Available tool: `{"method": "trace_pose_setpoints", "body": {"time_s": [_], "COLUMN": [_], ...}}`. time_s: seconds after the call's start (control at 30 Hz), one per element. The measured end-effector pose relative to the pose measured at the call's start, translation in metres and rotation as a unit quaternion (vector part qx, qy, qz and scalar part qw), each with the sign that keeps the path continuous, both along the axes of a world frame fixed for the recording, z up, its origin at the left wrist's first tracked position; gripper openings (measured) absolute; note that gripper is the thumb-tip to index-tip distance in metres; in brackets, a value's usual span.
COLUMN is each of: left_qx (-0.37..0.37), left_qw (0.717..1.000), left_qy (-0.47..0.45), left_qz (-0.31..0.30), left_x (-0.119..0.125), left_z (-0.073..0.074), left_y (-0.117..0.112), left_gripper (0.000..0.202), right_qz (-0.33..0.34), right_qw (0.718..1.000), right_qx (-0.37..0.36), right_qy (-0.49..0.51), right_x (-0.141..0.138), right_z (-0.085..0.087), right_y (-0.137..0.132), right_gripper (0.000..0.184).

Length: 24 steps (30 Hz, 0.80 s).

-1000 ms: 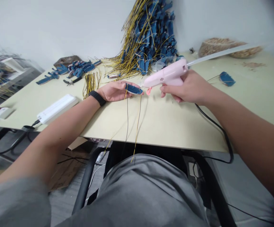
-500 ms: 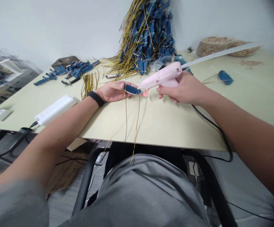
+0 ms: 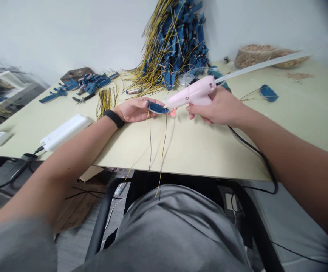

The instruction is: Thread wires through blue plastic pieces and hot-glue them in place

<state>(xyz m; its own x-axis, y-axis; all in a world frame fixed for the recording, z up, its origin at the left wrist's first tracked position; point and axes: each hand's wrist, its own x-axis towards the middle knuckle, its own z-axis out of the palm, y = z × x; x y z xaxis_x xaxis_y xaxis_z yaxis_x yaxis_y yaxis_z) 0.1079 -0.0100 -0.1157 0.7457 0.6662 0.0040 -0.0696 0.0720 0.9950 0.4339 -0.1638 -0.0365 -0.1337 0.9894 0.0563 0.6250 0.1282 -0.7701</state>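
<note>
My left hand (image 3: 135,108), with a black band at the wrist, is closed on a small blue circuit board (image 3: 157,108). Black and yellow wires (image 3: 163,151) hang from the board past the table edge. In my right hand (image 3: 220,105) is a pale pink glue gun (image 3: 192,92), gripped by its handle. A long clear glue stick (image 3: 254,68) sticks out of its back. The gun's nozzle points left and is at the right end of the board; whether it touches I cannot tell.
A tall heap of wired blue boards (image 3: 178,45) leans on the wall. Left of it lie more blue boards (image 3: 92,83), pliers (image 3: 83,99) and a white power strip (image 3: 64,132). One wired blue board (image 3: 268,93) rests at the right. The gun's black cord (image 3: 254,149) runs over the table edge.
The glue gun's nozzle has shifted very slightly left and down along the board's right end. Both hands keep their holds, and the view has moved a little.
</note>
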Motion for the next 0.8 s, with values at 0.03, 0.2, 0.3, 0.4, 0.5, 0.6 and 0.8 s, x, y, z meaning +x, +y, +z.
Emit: {"method": "trace_pose_setpoints", "body": {"time_s": [0.03,0.2,0.3,0.4,0.5,0.6,0.8], "left_qx": [-0.001,0.003,0.003,-0.001,-0.003,-0.002,-0.008], "left_qw": [1.000,1.000,1.000,1.000,1.000,0.999,0.999], "left_qy": [0.000,0.003,0.003,-0.005,-0.020,-0.023,-0.026], "left_qz": [0.001,0.001,-0.005,-0.011,-0.022,-0.029,-0.034], "left_x": [0.000,-0.002,-0.003,-0.002,-0.001,-0.001,-0.002], "left_z": [0.000,-0.001,-0.001,-0.002,-0.003,-0.002,-0.003], "left_y": [0.000,0.002,0.003,0.004,0.003,0.003,0.006], "left_gripper": [0.063,0.063,0.064,0.064,0.065,0.064,0.064], "right_qz": [-0.001,-0.008,0.003,0.001,0.000,-0.003,-0.001], "right_qw": [1.000,1.000,1.000,1.000,1.000,1.000,1.000], "right_qx": [-0.004,0.000,0.005,0.009,0.008,0.005,0.007], "right_qy": [-0.002,-0.009,-0.009,-0.010,-0.015,-0.028,-0.025], "right_x": [-0.001,0.001,0.005,0.005,0.004,0.003,0.006], "right_z": [0.002,-0.002,-0.007,-0.007,-0.005,-0.003,-0.009], "right_y": [-0.001,0.000,0.003,0.004,0.002,0.002,0.007], "right_gripper": [0.029,0.029,0.026,0.028,0.029,0.028,0.028]}}
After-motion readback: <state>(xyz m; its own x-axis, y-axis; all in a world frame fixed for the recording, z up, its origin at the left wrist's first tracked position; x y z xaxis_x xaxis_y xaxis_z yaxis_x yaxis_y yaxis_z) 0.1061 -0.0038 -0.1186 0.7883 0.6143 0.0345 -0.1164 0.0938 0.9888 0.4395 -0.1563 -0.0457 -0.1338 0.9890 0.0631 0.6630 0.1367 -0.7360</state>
